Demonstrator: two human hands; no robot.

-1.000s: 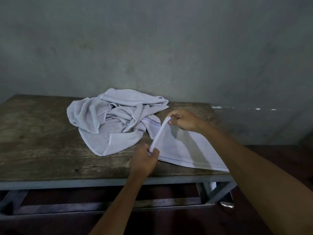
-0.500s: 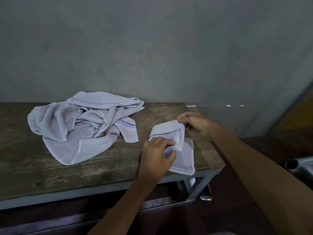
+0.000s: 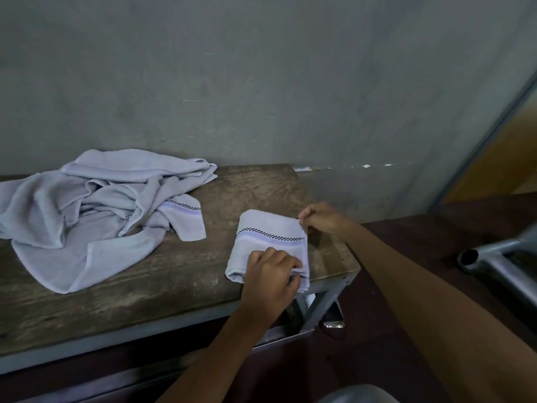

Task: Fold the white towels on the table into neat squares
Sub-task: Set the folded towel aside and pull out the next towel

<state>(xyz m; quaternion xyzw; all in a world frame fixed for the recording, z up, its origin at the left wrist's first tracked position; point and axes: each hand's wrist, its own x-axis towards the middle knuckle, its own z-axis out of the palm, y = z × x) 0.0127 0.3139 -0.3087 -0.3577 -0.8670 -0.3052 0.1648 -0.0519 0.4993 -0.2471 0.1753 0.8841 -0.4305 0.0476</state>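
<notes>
Together left hand [image 3: 271, 276] and right hand [image 3: 319, 218] pinch towel [image 3: 266, 228].

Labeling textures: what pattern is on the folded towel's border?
Head view: the folded towel is white, with a black checkered line above a pale purple band.

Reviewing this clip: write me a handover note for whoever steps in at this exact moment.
Left hand: grips the near right edge of the folded towel.
Right hand: pinches its far right corner.
The towel lies at the right end of the table, striped band up. The crumpled pile of white towels lies to its left, apart from it.
Done: one towel folded to a rough square.
Left: release it, then fold the pile; I cannot tell how many towels it holds.
</notes>
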